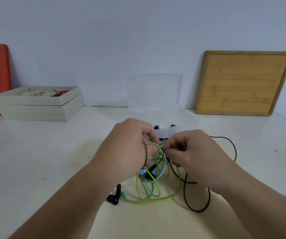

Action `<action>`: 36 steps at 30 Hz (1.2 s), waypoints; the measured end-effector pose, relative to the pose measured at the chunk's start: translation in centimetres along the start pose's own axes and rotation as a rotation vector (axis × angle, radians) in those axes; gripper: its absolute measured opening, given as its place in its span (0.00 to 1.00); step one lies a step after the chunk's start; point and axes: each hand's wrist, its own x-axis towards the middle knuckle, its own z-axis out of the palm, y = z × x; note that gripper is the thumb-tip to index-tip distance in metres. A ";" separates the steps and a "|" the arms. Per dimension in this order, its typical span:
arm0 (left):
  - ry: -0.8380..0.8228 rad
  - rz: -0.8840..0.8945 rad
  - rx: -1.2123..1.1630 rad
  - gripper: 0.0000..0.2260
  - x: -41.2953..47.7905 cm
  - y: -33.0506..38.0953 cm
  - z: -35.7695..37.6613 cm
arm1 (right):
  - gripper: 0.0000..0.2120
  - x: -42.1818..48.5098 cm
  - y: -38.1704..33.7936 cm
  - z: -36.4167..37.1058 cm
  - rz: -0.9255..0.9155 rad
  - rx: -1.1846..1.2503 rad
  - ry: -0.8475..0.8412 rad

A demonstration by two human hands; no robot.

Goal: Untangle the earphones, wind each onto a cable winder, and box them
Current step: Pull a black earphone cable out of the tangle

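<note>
Separation needs an anchor, so the left hand (132,149) grips the looped lime-green earphone cable (153,202) while the right hand (197,156) pinches the thin black cable (197,211) away.

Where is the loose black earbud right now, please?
In the head view, the black earbud lies on the white table, left of centre, beside the left forearm and next to the green cable's plug.
</note>
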 end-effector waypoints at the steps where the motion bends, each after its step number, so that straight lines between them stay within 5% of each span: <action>1: 0.005 0.003 -0.003 0.07 0.0 0.0 0.0 | 0.07 0.0 -0.1 -0.1 0.001 0.027 0.008; 9: -0.022 0.037 -0.045 0.10 -0.1 0.2 -0.1 | 0.13 -0.7 -0.9 0.1 0.031 0.027 -0.012; 16: -0.091 0.013 -0.051 0.05 -0.3 0.4 -0.5 | 0.07 -0.6 -0.8 0.2 0.006 -0.080 0.008; 20: -0.072 0.005 -0.117 0.15 -0.4 0.5 -0.4 | 0.08 -0.8 -1.1 0.1 -0.013 -0.076 -0.047; 23: 0.034 -0.001 0.003 0.06 -0.1 0.1 -0.1 | 0.07 -0.6 -1.1 0.0 0.010 -0.058 -0.042; 27: 0.063 -0.039 -0.017 0.07 0.2 -0.3 -0.2 | 0.07 -0.7 -1.5 -0.4 0.149 0.144 -0.001; 32: 0.105 -0.084 -0.078 0.11 0.1 -0.2 -0.2 | 0.10 -0.7 -2.0 -0.7 0.367 0.676 -0.127; 36: 0.089 -0.099 -0.126 0.09 0.0 0.1 -0.2 | 0.15 -0.8 -2.0 -0.9 0.388 0.736 -0.195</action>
